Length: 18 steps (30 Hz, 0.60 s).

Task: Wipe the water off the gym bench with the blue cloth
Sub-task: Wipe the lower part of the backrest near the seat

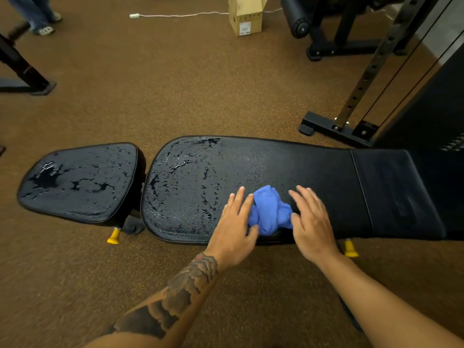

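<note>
A black gym bench lies across the view, with a long back pad [313,172] and a separate seat pad [80,182] to its left. Water beads and puddles [185,177] cover the seat pad and the left part of the long pad; the right part looks dry. A crumpled blue cloth [270,209] rests on the long pad near its front edge. My left hand [234,222] lies flat, fingers spread, touching the cloth's left side. My right hand [311,219] lies flat against its right side. Neither hand grips it.
Brown speckled rubber floor surrounds the bench. A cable machine frame [351,116] and weight stack stand at the right. A cardboard box [247,15] and white cord lie at the back. A person's feet [46,26] are at the far left, by another machine's base [27,81].
</note>
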Available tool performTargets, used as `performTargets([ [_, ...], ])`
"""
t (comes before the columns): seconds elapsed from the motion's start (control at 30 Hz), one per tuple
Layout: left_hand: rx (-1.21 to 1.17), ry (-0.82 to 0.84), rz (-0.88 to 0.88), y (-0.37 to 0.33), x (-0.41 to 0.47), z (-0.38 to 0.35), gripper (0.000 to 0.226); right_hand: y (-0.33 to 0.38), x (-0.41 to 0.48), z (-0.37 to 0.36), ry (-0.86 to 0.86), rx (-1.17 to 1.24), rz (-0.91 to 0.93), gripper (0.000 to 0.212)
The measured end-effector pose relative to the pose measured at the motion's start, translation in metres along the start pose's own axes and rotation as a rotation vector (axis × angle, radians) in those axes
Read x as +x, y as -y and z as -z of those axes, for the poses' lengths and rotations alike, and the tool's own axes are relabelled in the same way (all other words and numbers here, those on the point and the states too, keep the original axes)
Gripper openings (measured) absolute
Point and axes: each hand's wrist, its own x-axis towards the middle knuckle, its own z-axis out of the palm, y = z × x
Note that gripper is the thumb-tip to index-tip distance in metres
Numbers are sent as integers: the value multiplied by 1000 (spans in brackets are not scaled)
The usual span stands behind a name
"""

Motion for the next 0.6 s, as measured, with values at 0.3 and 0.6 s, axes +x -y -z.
performTargets([
  [0.3,164,-115,142,63,-38,40,74,32,-3,-27,364,-263,196,72],
  [0.6,508,-4,83,95,-60,45,84,28,-8,-33,306,-275,184,66],
])
